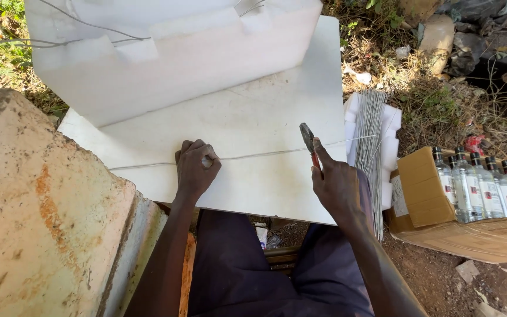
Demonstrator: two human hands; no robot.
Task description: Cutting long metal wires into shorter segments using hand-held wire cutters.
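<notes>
A long thin wire (265, 155) lies across a flat white foam board (253, 117) in front of me. My left hand (196, 167) is closed on the wire near the board's middle, pinning it down. My right hand (335, 182) holds red-handled pliers (308, 142), jaws pointing up and away, right at the wire near the board's right edge. The wire's right end sticks out past the board over a bundle of cut wires.
A big white foam block (171, 58) leans at the back of the board. A bundle of straight grey wires (372, 147) rests on foam at the right. A cardboard box (441, 223) of clear bottles (488, 188) stands right. A weathered concrete block (42, 205) is left.
</notes>
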